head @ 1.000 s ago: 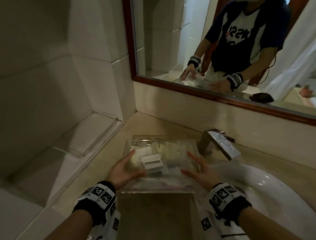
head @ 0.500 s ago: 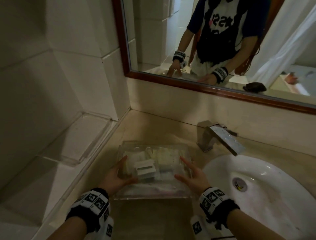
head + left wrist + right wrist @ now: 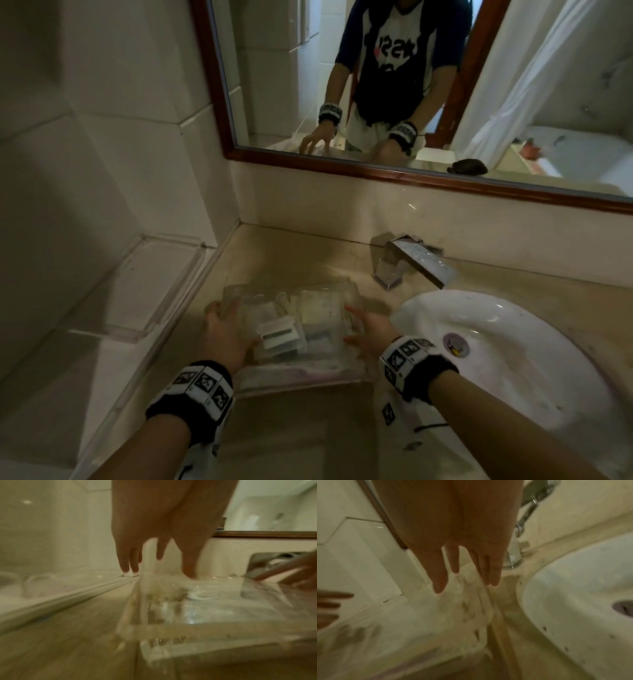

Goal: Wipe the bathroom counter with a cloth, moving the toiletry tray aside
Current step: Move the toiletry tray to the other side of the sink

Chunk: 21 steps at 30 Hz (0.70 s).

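A clear acrylic toiletry tray [image 3: 301,375] with small white boxes [image 3: 277,334] in it lies on the beige counter [image 3: 291,253], left of the sink. My left hand [image 3: 227,329] holds its left wall, thumb over the rim and fingers down the outside. My right hand [image 3: 368,330] holds the right wall the same way. The left wrist view shows the left hand [image 3: 154,534] above the blurred tray [image 3: 214,615]. The right wrist view shows the right hand [image 3: 453,534] over the tray's right edge [image 3: 419,622]. No cloth is in view.
A white sink [image 3: 513,359] lies to the right, with a chrome faucet [image 3: 414,262] behind it. A framed mirror [image 3: 411,85] hangs over the backsplash. A tiled wall with a low clear ledge [image 3: 147,284] borders the counter on the left.
The tray, held by both hands, has come away from the faucet toward the counter's front and left. The view has tilted up, showing more of the counter behind the tray.
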Available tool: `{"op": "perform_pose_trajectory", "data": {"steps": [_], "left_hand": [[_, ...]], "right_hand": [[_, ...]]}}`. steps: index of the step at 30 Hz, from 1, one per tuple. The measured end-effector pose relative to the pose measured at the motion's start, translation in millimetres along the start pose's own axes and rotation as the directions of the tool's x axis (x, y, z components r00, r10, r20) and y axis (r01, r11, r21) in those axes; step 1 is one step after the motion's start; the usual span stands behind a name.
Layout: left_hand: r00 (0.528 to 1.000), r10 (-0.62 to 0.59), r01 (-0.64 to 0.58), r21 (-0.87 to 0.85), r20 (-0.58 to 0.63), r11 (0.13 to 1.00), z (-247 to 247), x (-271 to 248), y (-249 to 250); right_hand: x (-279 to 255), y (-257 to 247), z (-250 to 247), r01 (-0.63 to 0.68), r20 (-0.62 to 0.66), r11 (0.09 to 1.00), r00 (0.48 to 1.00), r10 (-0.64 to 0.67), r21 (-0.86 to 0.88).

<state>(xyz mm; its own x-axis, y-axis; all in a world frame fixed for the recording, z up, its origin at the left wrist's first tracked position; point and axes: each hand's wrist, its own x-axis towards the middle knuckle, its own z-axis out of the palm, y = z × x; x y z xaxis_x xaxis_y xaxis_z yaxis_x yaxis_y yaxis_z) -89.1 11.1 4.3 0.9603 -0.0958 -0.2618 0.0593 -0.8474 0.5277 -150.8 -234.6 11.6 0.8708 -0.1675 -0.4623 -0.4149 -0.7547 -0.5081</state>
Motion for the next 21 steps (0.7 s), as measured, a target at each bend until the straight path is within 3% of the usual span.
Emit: {"op": "perform_pose_trajectory", "data": {"steps": [2,5,9,14,18,21], "left_hand": [[0.982,0.101,-0.092,0.06,-0.16,0.994,-1,-11,21],[0.954,0.223,-0.203,0.117,-0.202,0.972,5,-26,48],[0.939,0.315,-0.317,0.014,-0.138,0.948,24,-45,85],[0.871,0.491,-0.492,-0.037,-0.033,0.87,70,-82,141],[0.82,0.559,-0.556,-0.061,0.121,0.829,125,-126,183],[0.789,0.566,-0.558,-0.106,0.239,0.823,175,-165,209]], "right_hand": [[-2,-1,-9,-0.017,-0.058,0.991,0.998,0.009,-0.133],[-16,7,-19,-0.038,-0.122,0.969,0.992,0.008,-0.245],[-49,47,-33,0.01,-0.117,0.961,0.992,-0.044,-0.276],[-113,132,-67,-0.045,-0.121,0.949,0.993,0.007,-0.312],[-164,211,-91,-0.099,-0.111,0.942,0.992,0.066,-0.32],[-201,257,-92,-0.073,-0.023,0.946,0.997,0.069,-0.315]]}}
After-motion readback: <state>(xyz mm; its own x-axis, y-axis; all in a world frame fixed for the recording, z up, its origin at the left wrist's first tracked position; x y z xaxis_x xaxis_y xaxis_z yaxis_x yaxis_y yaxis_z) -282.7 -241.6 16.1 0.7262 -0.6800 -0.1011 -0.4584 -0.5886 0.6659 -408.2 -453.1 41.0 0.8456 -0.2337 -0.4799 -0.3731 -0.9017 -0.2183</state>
